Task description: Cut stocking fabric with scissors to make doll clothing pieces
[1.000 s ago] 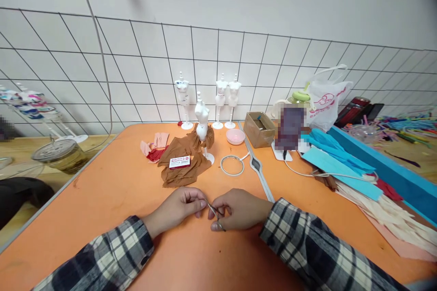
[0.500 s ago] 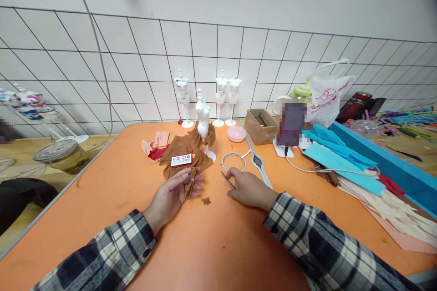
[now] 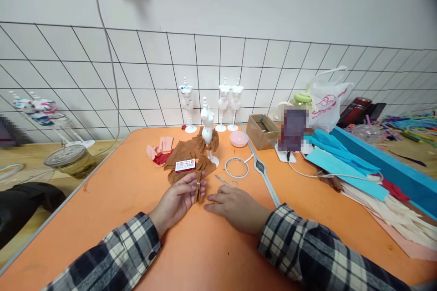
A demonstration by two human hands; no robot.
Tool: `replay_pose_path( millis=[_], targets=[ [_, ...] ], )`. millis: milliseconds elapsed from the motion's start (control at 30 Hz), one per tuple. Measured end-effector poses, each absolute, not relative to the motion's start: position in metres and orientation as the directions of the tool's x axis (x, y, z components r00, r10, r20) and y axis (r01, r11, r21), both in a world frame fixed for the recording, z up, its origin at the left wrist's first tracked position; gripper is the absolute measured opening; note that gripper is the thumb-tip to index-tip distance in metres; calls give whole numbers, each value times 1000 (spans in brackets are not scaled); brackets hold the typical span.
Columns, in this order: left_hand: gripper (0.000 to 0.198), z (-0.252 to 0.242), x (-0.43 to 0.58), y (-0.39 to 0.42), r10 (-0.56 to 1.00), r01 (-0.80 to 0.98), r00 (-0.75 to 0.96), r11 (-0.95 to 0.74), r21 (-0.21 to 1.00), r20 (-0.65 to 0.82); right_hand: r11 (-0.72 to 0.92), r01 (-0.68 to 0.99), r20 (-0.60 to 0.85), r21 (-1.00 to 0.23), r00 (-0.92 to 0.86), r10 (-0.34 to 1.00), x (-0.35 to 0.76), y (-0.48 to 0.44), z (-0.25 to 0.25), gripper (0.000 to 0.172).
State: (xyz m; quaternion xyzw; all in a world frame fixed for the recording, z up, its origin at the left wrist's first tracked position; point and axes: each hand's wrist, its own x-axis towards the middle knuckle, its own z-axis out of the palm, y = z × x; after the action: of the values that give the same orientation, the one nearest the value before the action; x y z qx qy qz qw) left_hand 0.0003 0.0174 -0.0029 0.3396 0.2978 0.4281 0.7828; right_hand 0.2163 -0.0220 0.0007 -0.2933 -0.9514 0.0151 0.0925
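Observation:
My left hand [image 3: 175, 202] pinches a small gathered strip of brown cloth [image 3: 198, 189], tied with something pale around its middle. My right hand [image 3: 237, 208] rests low over the table with fingers stretched toward that strip, and I see nothing in them. Just beyond it lies a pair of small scissors [image 3: 224, 181], apart from the fingertips. Behind my left hand a small white-and-red box [image 3: 185, 165] sits on a spread brown cloth [image 3: 182, 151]. A white miniature dress form [image 3: 207, 122] stands there with brown ruffled fabric [image 3: 212, 140] around its lower part.
A white ring-shaped item [image 3: 236, 168], a pink bowl [image 3: 238, 139], a cardboard box [image 3: 262, 132] and a phone on a stand [image 3: 293, 129] stand behind. More dress forms [image 3: 223, 100] line the wall. Blue fabric [image 3: 344, 168] and cream strips [image 3: 385, 209] are piled right.
My right hand has let go of the scissors, which now lie on the table, and has moved closer to my left hand. The brown scrap between the hands is no longer visible.

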Motion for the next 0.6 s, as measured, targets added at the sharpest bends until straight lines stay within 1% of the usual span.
replay_pose_path(
  millis=[67,133,200,233,267,300,333,400,467,533,600],
  targets=[
    [36,-4,0,18,876,-465,447,400,790,-180,844,534,157,-54,-830,535,219,-19,-4,24],
    [36,-5,1,19,886,-459,421,395,796,-197,854,516,203,-66,-831,518,223,-14,-6,24],
    [36,-6,3,18,894,-446,393,388,807,-214,828,548,339,-117,-762,552,227,-3,-3,26],
    [35,-6,5,18,897,-435,384,385,814,-220,790,592,432,-160,-678,595,230,4,1,27],
    [35,-7,6,17,898,-422,378,383,822,-224,723,657,523,-211,-549,652,234,14,7,27],
    [35,-6,7,17,898,-410,376,382,828,-228,664,701,601,-262,-420,680,240,24,15,27],
    [36,-6,7,16,897,-398,375,384,833,-235,599,743,641,-297,-310,702,249,35,24,28],
    [38,-5,8,15,895,-382,371,390,838,-247,458,827,707,-326,-108,699,271,58,43,28],
    [39,-5,8,14,892,-375,374,396,838,-254,306,891,755,-335,60,653,299,77,58,30],
    [40,-4,8,15,889,-373,381,400,837,-255,155,936,769,-315,156,620,326,91,65,31],
    [41,-5,8,16,885,-373,390,403,836,-253,26,960,734,-280,196,650,347,99,63,32]
  ],
)
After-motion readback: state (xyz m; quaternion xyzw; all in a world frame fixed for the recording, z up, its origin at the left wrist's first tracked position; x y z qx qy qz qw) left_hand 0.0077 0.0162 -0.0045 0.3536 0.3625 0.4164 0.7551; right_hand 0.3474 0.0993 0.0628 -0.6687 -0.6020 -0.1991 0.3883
